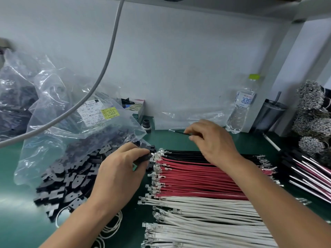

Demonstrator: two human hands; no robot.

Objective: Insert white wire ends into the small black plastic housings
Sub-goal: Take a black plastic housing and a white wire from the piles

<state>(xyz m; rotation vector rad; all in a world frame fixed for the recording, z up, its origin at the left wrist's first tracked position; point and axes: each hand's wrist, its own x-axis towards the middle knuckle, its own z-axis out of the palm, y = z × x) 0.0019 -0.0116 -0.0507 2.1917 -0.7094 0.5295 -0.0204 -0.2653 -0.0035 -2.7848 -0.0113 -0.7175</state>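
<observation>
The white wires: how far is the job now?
Done: cannot tell, though mixed wires lie at right. In hand: left hand grips a black housing; right hand pinches a black wire. Left: the white wires and loose housings.

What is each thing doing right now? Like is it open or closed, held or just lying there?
Left hand: grips a black housing.
Right hand: pinches a black wire, lifted off the table.
Black wires, red wires, white wires: lying flat in rows.
Plastic bag: open, black housings spilling out.
Water bottle: upright, cap on.
</observation>
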